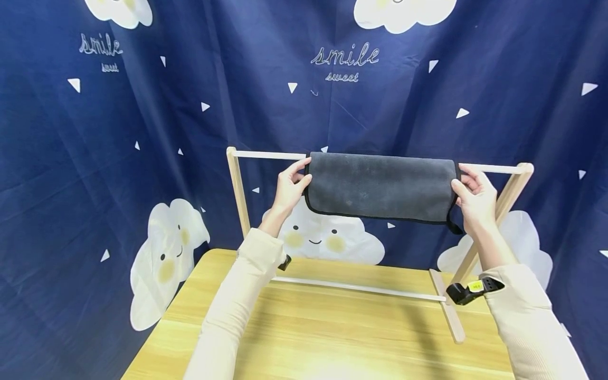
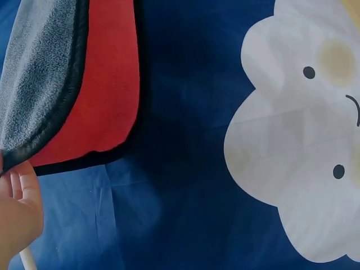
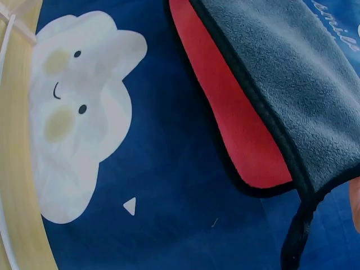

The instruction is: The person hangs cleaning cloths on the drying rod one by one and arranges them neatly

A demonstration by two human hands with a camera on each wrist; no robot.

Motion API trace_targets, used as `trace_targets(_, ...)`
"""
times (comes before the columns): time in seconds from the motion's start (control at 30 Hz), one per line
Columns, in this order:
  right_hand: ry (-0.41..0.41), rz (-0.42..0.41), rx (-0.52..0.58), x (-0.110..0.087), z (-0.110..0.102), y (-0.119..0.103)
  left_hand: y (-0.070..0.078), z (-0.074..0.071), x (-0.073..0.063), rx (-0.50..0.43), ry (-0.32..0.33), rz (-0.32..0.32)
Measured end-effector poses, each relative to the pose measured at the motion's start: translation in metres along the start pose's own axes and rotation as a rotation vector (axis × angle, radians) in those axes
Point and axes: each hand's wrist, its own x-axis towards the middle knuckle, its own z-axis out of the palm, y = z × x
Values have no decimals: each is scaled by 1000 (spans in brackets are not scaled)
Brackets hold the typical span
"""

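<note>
A grey towel (image 1: 380, 187) with black edging hangs folded over the top rod (image 1: 271, 155) of a wooden rack. Both wrist views show a red face on its back layer, with the red layer (image 2: 112, 84) hanging behind the grey one. At the towel's left edge, my left hand (image 1: 287, 191) pinches the border between thumb and fingers. My right hand (image 1: 477, 200) holds the opposite edge the same way, its fingertips partly behind the cloth. A black hanging loop (image 3: 295, 236) dangles from the lower right corner. Only a sliver of the right hand shows in the right wrist view.
The rack's slanted right leg (image 1: 510, 195) and left leg (image 1: 239, 195) stand at either side, joined low down by a white bottom rod (image 1: 361, 287). Beneath is a wooden table (image 1: 332, 332). A dark blue curtain (image 1: 256, 68) with clouds and triangles hangs behind.
</note>
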Motion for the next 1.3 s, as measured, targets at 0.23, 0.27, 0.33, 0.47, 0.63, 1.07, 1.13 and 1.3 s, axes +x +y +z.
trace_targets(0.23,-6,-8,-73,-5,-6,2,-3,-2,-4,-37,-49,-42)
trace_targets(0.27,-10,-11,-79,-6,-7,3,-4,-2,-4,-32,-49,-45)
trace_targets(0.33,-28,-8,-68,-7,-9,4,-4,-2,-4,-24,-39,-45)
trace_targets(0.47,-63,0,-45,-9,-12,7,-6,-1,-4,-30,-30,-45)
trace_targets(0.63,-77,-2,-67,-10,-15,11,-11,2,-5,-35,-54,-64)
trace_targets(1.07,-117,-17,-111,-18,-24,23,-35,1,-20,17,-67,-46)
trace_targets(1.13,-111,-17,-116,-19,-25,25,-40,-1,-23,16,-60,-41)
trace_targets(1.3,-65,-51,-150,-24,-26,28,-51,-9,-34,-5,-66,-32)
